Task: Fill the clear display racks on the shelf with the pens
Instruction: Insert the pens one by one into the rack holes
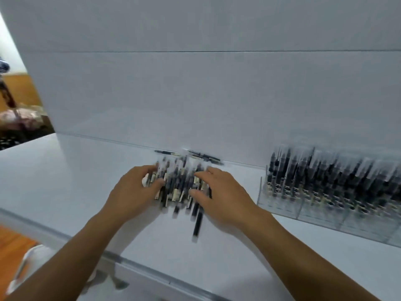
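Pens: a loose pile of dark barrels with pale labels, lying on the white shelf near its back edge, roughly mid-frame. Most lie front to back. The picture is blurred, so a count is not possible.

Stray pen: one dark pen juts out of the pile's near side, towards the shelf front.

Back pens: two or so lie crosswise just behind the pile, against the foot of the back panel.

Left hand: at the pile's left edge, fingers curled over the outer pens and thumb pressed in from the near side, gripping them.

Right hand: at the pile's right edge, fingers laid over the pens and thumb pointing in towards the pile. Whether it grips or only rests there cannot be told through the blur.

Rack: clear plastic, stepped, on the same shelf well to the right of the pile and against the back panel. The part in view is packed with dark pens standing upright in rows; it runs off the right edge of the frame.

Floor: orange, seen below the shelf front at lower left.
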Motion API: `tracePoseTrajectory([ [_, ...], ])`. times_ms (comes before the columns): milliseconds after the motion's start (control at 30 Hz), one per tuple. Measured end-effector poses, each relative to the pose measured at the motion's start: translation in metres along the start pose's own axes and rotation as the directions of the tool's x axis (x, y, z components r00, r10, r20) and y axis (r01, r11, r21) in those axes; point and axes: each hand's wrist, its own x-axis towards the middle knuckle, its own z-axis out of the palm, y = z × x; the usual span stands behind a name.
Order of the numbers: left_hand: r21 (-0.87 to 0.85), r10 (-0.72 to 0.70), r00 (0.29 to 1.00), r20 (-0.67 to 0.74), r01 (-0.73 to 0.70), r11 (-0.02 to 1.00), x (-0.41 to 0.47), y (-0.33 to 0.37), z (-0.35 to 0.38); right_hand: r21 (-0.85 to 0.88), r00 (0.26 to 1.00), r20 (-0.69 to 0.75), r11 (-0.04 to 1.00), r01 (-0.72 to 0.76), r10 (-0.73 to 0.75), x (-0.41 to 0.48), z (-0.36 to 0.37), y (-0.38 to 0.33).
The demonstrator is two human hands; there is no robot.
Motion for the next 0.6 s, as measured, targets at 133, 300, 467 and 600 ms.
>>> tracePoseTrajectory([
  [133,-0.05,-0.156,0.982,0.105,0.162,0.986,0.012,-0.008,-0.006,-0.006,0.999,0.04,1.0,-0.025,0.026,0.008,0.021,-0.001],
  [300,0.017,-0.244,0.955,0.169,0.245,0.969,0.029,-0.012,-0.009,-0.048,0.997,0.073,0.998,-0.036,0.039,0.013,0.031,0.008],
  [467,0.117,-0.293,0.933,0.208,0.273,0.955,0.057,-0.007,-0.013,-0.05,0.997,-0.077,0.999,0.0,-0.004,0.012,0.03,0.013],
  [600,0.082,-0.359,0.902,0.238,0.349,0.933,0.079,-0.006,-0.011,-0.033,0.99,-0.144,0.999,-0.011,0.006,0.013,0.029,0.014],
])
